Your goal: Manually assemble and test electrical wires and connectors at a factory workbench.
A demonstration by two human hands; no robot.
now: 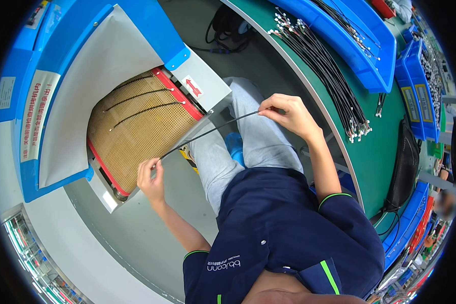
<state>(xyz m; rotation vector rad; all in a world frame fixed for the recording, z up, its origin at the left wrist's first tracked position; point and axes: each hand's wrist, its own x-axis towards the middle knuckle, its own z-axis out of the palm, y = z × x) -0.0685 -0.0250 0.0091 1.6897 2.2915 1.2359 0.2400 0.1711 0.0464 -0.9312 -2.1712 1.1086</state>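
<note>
A thin black cable (207, 133) is stretched between my two hands, above my lap. My left hand (151, 178) pinches its lower left end, close to the front edge of a mesh conveyor belt (142, 137). At the other end, my right hand (290, 114) holds the cable between thumb and fingers, over my knee. Several similar black cables (148, 109) with small white ends lie spaced apart on the tan belt, partly inside the blue and white machine (101, 55). The cable's own ends are hidden in my fingers.
On the green table (334, 121) to the right lies a bundle of black cables (319, 66) with white connectors. Beside it stand a blue tray (380, 55) and a blue bin (413, 93). A black pouch (404, 167) rests farther along. The belt has red edges (190, 104).
</note>
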